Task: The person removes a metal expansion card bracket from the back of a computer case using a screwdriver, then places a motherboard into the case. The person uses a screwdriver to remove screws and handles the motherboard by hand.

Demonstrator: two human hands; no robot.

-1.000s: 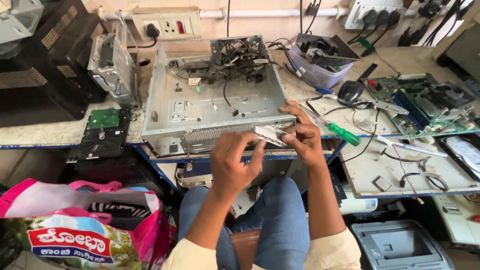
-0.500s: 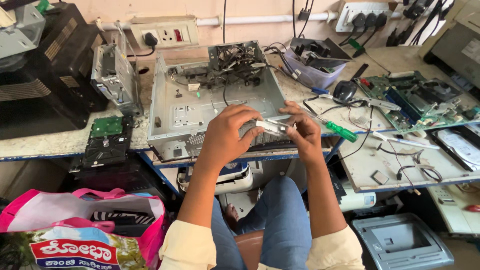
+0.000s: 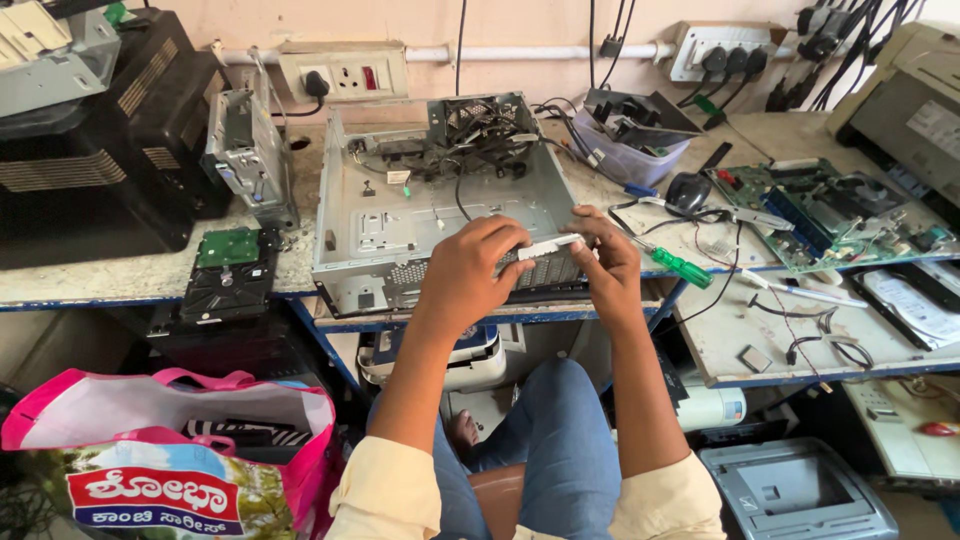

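Note:
An open grey computer case (image 3: pixel 400 225) lies on the workbench with cables and a fan at its far end. My left hand (image 3: pixel 470 270) and my right hand (image 3: pixel 607 262) both grip a small flat silver metal strip (image 3: pixel 550 245) at the case's near right corner. The left hand holds its left end, the right hand pinches its right end. The strip sits just above the perforated rear panel of the case.
A green-handled screwdriver (image 3: pixel 682 268) lies right of my right hand. A green motherboard (image 3: pixel 820 212), a black mouse (image 3: pixel 688 190) and loose cables fill the right side. A hard drive (image 3: pixel 226 272) and drive cage (image 3: pixel 245 150) sit left. A pink bag (image 3: pixel 160 450) stands below.
Both hands have stayed on the metal strip at the case's near corner. The left hand has closed further over its end. The view has shifted slightly.

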